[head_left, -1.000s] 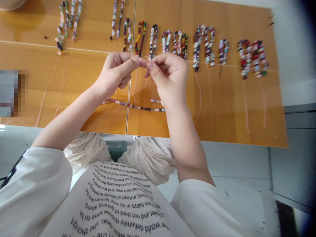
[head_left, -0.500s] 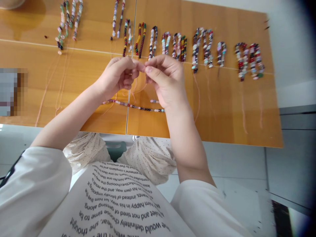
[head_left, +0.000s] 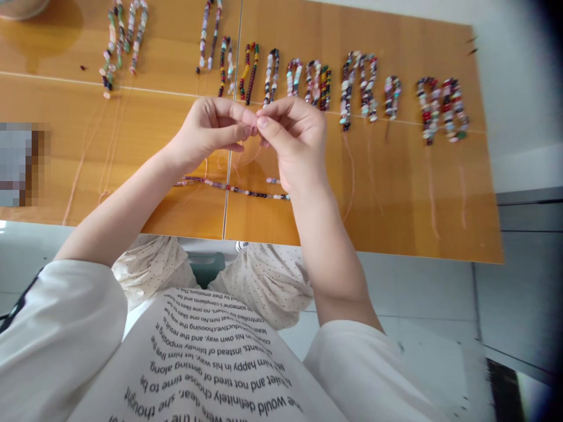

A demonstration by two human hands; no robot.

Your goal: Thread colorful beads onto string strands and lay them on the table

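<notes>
My left hand (head_left: 220, 128) and my right hand (head_left: 295, 135) meet above the table, thumb and forefinger of each pinched together at the tips. A fine pink thread (head_left: 248, 161) loops down from beneath the fingertips; whatever small part lies inside the pinch is covered by the fingers. Below the hands, a strand of small multicoloured beads (head_left: 241, 190) lies roughly level across the table. Part of it passes behind my right wrist, and its left end lies by my left forearm. A short beaded end (head_left: 273, 181) shows just above it.
Along the far side of the wooden table (head_left: 409, 199) lie folded bead strands, among them a red and black one (head_left: 454, 108), a dark one (head_left: 346, 97) and a green and pink one (head_left: 109, 53). Loose threads trail towards the front edge. A blurred-out object (head_left: 16, 164) sits at left.
My left hand has opened its curled fingers somewhat, with its thumb now lower, and its fingertips still meet my right hand's. My right hand has barely moved.
</notes>
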